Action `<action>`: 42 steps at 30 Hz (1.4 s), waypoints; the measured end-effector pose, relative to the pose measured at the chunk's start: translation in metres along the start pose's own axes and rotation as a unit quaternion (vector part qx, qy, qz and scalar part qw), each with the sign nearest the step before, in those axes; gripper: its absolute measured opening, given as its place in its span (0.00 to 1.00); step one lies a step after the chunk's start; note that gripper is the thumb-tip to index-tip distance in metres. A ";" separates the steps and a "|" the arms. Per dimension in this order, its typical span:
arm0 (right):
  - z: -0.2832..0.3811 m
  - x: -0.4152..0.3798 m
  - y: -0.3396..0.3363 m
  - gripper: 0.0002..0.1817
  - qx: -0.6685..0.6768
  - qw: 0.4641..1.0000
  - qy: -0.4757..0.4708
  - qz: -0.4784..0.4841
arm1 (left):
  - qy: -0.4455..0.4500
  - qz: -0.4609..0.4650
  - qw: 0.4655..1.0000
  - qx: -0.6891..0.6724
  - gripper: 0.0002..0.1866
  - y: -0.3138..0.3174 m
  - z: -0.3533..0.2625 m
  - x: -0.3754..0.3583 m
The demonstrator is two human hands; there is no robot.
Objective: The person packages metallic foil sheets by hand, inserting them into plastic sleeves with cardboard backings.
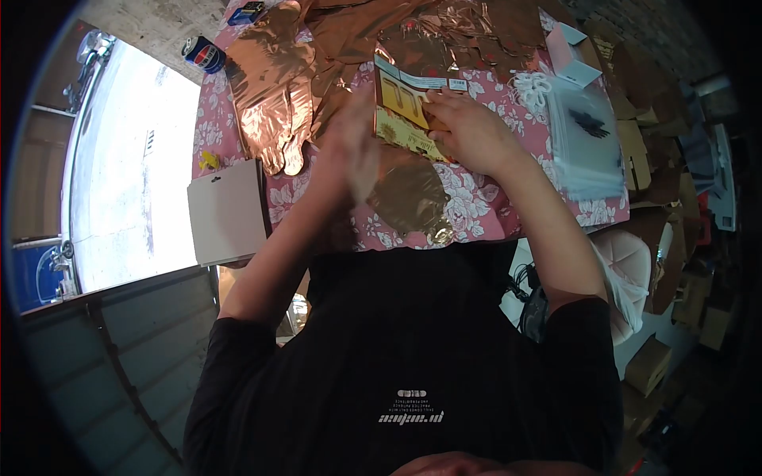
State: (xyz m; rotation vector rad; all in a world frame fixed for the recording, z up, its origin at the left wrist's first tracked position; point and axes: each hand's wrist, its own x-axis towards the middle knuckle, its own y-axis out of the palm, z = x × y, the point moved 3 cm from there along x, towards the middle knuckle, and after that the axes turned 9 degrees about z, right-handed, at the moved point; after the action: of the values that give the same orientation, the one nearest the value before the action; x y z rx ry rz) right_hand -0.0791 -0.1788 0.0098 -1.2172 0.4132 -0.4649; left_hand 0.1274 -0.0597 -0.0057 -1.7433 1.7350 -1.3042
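Note:
A yellow printed card package (402, 99) with a barcode at its upper edge lies tilted on the flowered tablecloth (480, 208). Resting on its right side is my right hand (475, 133), fingers spread and fairly flat. My left hand (353, 151) is beside the package's left edge, smeared by motion, so its fingers cannot be made out. Just below the package, a rounded piece of copper-coloured foil (409, 194) lies near the table's front edge. Copper foil balloons (274, 87) are spread flat to the left of my left hand.
A soda can (204, 54) stands at the back left, near a blue box (246, 13). Grey-white cards (228, 213) overhang the left corner. To the right are white string (532, 91), clear plastic bags (583, 155) and a white box (573, 55). More copper foil (468, 36) covers the back.

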 end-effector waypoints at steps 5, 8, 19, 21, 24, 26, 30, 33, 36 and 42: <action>0.000 -0.001 0.001 0.27 0.003 0.999 -0.022 -0.034 | 0.016 -0.085 0.996 0.036 0.29 -0.033 -0.023 0.032; 0.006 0.003 -0.009 0.24 0.030 1.000 -0.004 0.010 | 0.080 0.027 0.992 0.099 0.34 0.003 -0.027 0.050; -0.040 0.040 -0.025 0.13 0.066 0.991 0.042 -0.105 | 0.035 0.157 0.969 0.185 0.36 0.054 -0.003 0.050; -0.063 0.065 -0.043 0.18 0.157 0.961 0.151 -0.174 | 0.031 0.159 0.970 0.179 0.36 0.054 -0.002 0.050; -0.094 0.107 -0.049 0.23 0.153 0.959 0.190 -0.146 | 0.028 0.166 0.971 0.170 0.35 0.053 -0.002 0.050; -0.100 0.123 -0.052 0.24 0.155 0.960 0.207 -0.105 | 0.025 0.168 0.971 0.168 0.35 0.053 -0.002 0.051; -0.131 0.167 -0.030 0.26 0.052 0.973 0.225 0.014 | 0.024 0.163 0.974 0.158 0.35 0.052 -0.003 0.050; -0.139 0.173 -0.023 0.24 0.079 0.976 0.202 0.011 | 0.016 0.166 0.975 0.150 0.35 0.050 -0.005 0.049; -0.144 0.167 -0.016 0.20 0.190 0.962 0.192 -0.036 | 0.005 0.179 0.971 0.157 0.35 0.048 -0.006 0.048; -0.116 0.141 -0.037 0.13 0.158 0.968 0.152 -0.125 | 0.014 0.162 0.974 0.156 0.34 0.053 -0.004 0.048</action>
State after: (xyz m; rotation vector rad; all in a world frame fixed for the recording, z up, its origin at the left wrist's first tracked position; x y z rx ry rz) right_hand -0.0285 -0.3581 0.0034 -0.8913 0.4284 -0.9063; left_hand 0.0845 -0.1122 -0.0281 -1.2184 1.6372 -1.3690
